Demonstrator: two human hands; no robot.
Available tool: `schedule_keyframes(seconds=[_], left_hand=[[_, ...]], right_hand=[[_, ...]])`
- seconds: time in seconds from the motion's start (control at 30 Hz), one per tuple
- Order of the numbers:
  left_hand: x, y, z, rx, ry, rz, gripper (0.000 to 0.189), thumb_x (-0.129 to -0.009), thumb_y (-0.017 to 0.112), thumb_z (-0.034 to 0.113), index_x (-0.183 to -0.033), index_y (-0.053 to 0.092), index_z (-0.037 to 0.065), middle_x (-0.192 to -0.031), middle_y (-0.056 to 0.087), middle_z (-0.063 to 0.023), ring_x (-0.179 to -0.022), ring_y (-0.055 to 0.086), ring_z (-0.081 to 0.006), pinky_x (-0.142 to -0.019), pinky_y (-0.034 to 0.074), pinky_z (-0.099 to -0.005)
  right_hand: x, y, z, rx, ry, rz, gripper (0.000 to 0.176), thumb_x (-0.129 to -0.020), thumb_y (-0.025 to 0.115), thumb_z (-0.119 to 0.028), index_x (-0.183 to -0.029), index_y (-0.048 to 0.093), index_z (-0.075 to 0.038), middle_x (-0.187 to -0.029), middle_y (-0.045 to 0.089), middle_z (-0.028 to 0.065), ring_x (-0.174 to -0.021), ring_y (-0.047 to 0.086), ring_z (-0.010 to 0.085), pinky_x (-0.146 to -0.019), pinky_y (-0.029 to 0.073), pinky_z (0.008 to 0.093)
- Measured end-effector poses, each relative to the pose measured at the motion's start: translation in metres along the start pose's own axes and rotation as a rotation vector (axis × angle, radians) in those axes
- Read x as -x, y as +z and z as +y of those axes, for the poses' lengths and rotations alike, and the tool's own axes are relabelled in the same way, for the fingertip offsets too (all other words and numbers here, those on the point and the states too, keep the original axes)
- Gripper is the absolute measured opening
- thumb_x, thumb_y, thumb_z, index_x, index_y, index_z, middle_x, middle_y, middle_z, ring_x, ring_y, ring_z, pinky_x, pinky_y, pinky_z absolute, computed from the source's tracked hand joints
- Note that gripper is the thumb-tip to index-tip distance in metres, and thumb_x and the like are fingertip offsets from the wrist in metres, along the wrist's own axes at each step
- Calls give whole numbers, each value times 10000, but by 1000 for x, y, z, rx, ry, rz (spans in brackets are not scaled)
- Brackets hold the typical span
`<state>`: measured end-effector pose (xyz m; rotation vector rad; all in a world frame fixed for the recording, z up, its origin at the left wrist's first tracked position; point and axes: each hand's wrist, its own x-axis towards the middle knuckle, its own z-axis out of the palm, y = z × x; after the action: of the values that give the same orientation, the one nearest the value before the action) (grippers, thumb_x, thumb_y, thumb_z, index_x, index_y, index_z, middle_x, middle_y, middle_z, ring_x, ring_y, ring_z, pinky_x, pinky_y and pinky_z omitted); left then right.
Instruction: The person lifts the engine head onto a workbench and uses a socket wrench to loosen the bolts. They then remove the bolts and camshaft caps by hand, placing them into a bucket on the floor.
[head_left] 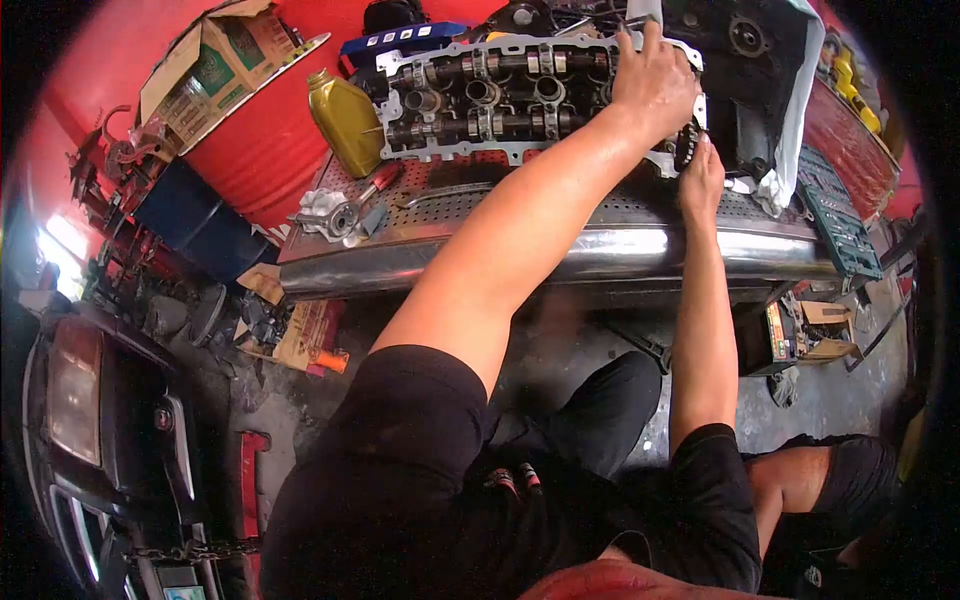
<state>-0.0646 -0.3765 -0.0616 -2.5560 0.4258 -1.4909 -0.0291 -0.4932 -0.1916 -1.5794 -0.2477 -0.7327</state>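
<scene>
A cylinder head [520, 92] with its camshafts exposed lies across the perforated metal bench. My left hand [655, 85] reaches over its right end, fingers spread and bent over the far edge; the thumb is hidden. Just below, at the near right corner, my right hand [703, 175] has its fingers closed at a dark toothed sprocket [687, 146] on the end of the head. The fingertips are partly hidden against it. A black cover-like casting [750, 95] with white cloth [795, 130] along its edge lies right beside both hands.
A gold oil bottle [345, 125] stands at the head's left end. Metal parts [328, 213] and a red-handled tool [385, 177] lie on the bench's left. A green socket case [840, 215] hangs over the right edge. A red drum [260, 140] holds cardboard boxes [215, 75]. A car front [110, 430] is lower left.
</scene>
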Motion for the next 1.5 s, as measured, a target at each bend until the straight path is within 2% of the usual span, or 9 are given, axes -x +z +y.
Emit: schedule_keyframes(seconds=[0.17,0.27,0.37,0.73,0.9,1.0,1.03,1.2,1.5], left_hand=[[24,-27,-9,140,111,301,443,-865,627,329,-1212,661,54,-1277,576,-192,-1345,369,-396,-1036,202,-769],[75,-86,-8,291,36,463,489,-783,712,263,-1205,629,30,-1262,577,-157,-1274,420,-367,-1034,276,-641],[168,-114,-21,392,-65,301,406,-786,695,192,-1161,656,44,-1188,634,-108,-1153,544,-315,-1000,372,-556],[257,-95,-118,340,-703,-80,269,-953,607,273,-932,679,15,-722,677,-164,-700,680,-323,-671,530,-442],[203,-75,-115,1761,-1409,-94,404,-1029,496,332,-1119,511,-61,-823,679,-193,-666,693,-277,-564,578,-365],[190,-57,-108,1990,-1553,-27,381,-1033,488,326,-1080,508,-52,-836,671,-201,-654,688,-278,-573,587,-390],[192,-55,-105,1963,-1503,11,343,-1027,504,298,-1030,518,-45,-826,665,-187,-636,675,-254,-564,594,-394],[201,-43,-113,1657,-1295,-235,227,-1007,527,179,-1011,566,-44,-766,640,-143,-560,634,-200,-455,560,-339],[207,-29,-111,1674,-1333,-169,245,-1007,533,170,-929,587,-56,-701,633,-110,-503,614,-171,-411,525,-308]], right_hand=[[-15,-7,-4,-22,-81,184,421,-1011,532,-364,-1260,584,-29,-1165,634,103,-1035,607,225,-909,480,333],[-50,-6,-81,210,-244,9,428,-994,538,-422,-1137,619,-27,-935,685,194,-892,675,282,-838,512,381],[-111,14,-98,837,-345,-221,478,-1000,432,-446,-1010,599,2,-984,639,321,-989,578,526,-859,464,566],[-64,-18,-119,875,-342,-223,480,-1016,387,-469,-1050,599,-40,-1032,640,307,-1047,579,498,-889,454,547],[-119,7,-112,922,-390,-419,510,-1028,349,-464,-1016,582,-11,-1014,624,309,-998,586,498,-856,448,532],[-108,1,-108,1053,-535,-364,422,-1029,375,-397,-1029,563,-19,-962,633,280,-951,600,490,-793,453,563],[-107,-8,-92,1197,-773,-378,354,-1025,393,-348,-1031,542,-28,-929,644,245,-902,613,482,-740,455,581],[-60,-38,-107,921,-67,-247,585,-1005,363,-556,-1168,650,-73,-1103,655,262,-1093,614,418,-933,452,476],[-135,-17,-87,1022,-458,-423,416,-1004,465,-394,-1147,624,-37,-998,624,291,-1014,634,402,-860,466,452]])
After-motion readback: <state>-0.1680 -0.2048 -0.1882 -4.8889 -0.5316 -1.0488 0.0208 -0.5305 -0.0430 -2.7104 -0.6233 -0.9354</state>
